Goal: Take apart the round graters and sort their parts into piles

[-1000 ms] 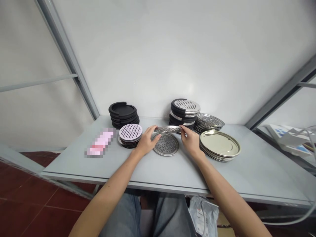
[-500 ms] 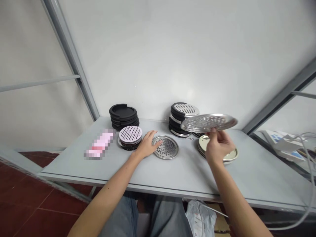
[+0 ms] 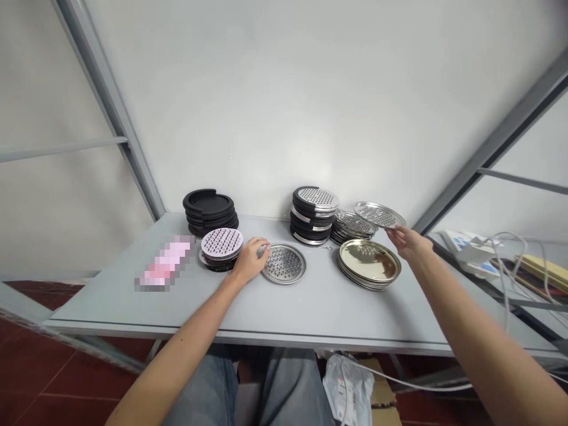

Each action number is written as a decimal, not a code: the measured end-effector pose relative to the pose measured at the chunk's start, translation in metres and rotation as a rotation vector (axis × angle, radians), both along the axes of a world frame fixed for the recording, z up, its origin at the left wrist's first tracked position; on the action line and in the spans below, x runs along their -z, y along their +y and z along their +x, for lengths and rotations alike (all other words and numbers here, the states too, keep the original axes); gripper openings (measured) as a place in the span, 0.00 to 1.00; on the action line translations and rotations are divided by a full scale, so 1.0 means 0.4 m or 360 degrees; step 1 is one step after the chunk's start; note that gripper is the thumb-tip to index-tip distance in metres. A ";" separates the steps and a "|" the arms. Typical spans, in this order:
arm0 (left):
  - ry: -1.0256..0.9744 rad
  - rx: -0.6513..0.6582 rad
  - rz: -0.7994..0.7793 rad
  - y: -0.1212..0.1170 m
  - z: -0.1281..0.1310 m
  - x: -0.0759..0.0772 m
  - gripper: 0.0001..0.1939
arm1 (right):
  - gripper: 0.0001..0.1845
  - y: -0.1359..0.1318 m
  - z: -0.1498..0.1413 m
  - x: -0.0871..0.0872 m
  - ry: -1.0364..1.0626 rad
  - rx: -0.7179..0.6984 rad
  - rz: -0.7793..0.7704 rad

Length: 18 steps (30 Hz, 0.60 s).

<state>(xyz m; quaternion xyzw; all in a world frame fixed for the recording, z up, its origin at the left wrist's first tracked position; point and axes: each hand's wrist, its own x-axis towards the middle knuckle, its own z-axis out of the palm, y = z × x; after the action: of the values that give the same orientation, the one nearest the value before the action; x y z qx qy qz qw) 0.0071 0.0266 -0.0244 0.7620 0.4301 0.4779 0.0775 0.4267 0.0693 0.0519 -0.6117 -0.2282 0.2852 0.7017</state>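
Our right hand [image 3: 410,241]: fingers closed on the near rim of one perforated metal disc [image 3: 379,215], held tilted, beside and partly above the stack of perforated discs [image 3: 354,223], behind the gold-coloured plates [image 3: 370,260]. Our left hand [image 3: 252,258]: fingers loosely curled at the left rim of a second metal disc [image 3: 284,264], flat on the table [image 3: 266,313]; whether they grip it, we cannot tell.

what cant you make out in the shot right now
All in the head view:
- Pink item: pixelated, identity lost
- Left rim of the flat grater disc: behind the left hand
- Bag label: print too small
- Yellow object: cut off by the right edge
- Right thumb: too small to tell its exact grip
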 end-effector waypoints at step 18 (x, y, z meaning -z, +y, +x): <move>0.0090 0.0004 -0.0002 -0.023 0.008 -0.007 0.08 | 0.07 0.077 -0.064 0.022 -0.0421 -0.0055 -0.0281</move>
<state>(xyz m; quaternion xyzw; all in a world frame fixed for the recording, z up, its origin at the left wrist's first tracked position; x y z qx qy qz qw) 0.0104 0.0173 -0.0215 0.7757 0.4315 0.4556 0.0664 0.4012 0.0999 0.0429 -0.6992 -0.3031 0.2332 0.6041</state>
